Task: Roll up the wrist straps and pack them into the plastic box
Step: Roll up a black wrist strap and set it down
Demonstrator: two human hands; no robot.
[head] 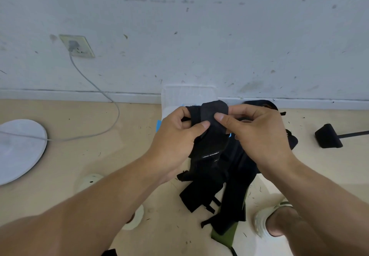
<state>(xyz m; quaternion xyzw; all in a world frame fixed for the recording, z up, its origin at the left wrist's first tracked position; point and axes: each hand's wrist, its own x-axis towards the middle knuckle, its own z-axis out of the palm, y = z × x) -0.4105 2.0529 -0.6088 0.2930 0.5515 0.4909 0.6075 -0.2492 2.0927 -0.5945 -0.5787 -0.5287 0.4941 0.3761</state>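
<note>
Your left hand (175, 134) and right hand (257, 134) both pinch a black wrist strap (214, 116) mid-roll (tail dangling); loosening either thumb likely unravels it.

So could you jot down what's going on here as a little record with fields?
left hand: pinches the black wrist strap
right hand: pinches the same strap at its upper end
strap state: partly folded over at the top, the rest hanging down
plastic box: clear, on the floor by the wall, behind the hands
other straps: black pile on the floor below
</note>
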